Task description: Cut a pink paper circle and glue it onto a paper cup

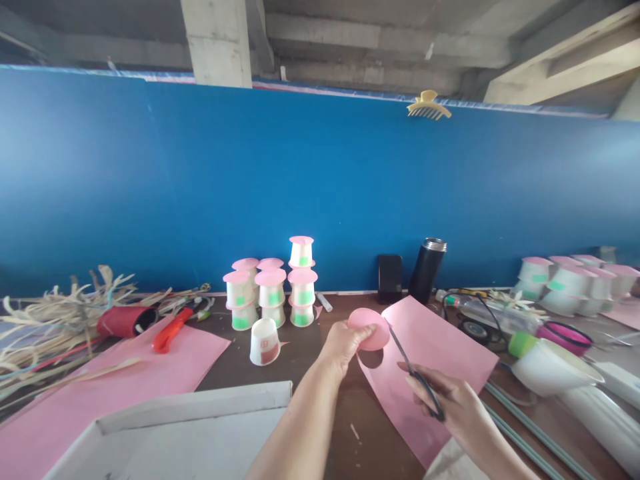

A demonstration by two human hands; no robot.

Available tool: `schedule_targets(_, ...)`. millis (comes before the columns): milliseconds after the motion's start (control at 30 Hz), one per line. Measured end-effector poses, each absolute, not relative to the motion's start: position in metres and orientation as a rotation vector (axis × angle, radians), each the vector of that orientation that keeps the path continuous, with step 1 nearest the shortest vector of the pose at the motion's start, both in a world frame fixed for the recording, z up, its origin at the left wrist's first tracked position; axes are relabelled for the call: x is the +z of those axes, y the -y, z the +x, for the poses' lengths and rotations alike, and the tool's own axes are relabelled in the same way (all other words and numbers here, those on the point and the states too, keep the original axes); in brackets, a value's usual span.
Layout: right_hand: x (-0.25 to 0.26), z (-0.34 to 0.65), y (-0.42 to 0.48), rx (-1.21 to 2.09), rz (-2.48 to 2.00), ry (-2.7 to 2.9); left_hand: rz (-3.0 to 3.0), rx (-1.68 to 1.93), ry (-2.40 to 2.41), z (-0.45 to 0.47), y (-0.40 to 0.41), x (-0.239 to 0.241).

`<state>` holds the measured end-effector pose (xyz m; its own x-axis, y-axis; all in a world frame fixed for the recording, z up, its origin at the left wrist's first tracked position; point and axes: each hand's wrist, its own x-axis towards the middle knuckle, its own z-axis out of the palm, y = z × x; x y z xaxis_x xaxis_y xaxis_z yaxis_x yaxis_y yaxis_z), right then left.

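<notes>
My left hand (pixel 345 343) pinches a round piece of pink paper (pixel 369 327), thumb on top. In my right hand (pixel 440 393) is a pair of scissors (pixel 414 370) with dark handles, its blades pointing up and left to the edge of the pink circle. Under the scissors lies a large pink paper sheet (pixel 450 350) with a curved cut on its left side. Whether the circle is still joined to the sheet, I cannot tell. Left of my hands, a white paper cup (pixel 265 342) stands upside down before stacked cups (pixel 271 293) topped with pink paper discs.
A white cardboard box (pixel 195 400) sits at the near left, beside more pink paper (pixel 195 363) and a red-handled tool (pixel 173 330). A black flask (pixel 427 270) stands by the blue partition (pixel 320 180). Rods (pixel 520 427), a white container (pixel 555 367) and more cups (pixel 570 283) are on the right.
</notes>
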<state>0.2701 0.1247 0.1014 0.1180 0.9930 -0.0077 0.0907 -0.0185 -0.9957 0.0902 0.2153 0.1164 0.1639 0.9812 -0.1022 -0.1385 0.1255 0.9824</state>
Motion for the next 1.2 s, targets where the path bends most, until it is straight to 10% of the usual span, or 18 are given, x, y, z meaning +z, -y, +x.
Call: schedule_targets(1200, 0.1036, 0.2653, -0.1219, 0.977, -1.345, 1.155, 1.151, 1.047, -1.069, 0.0956, -0.2097, 0.1188)
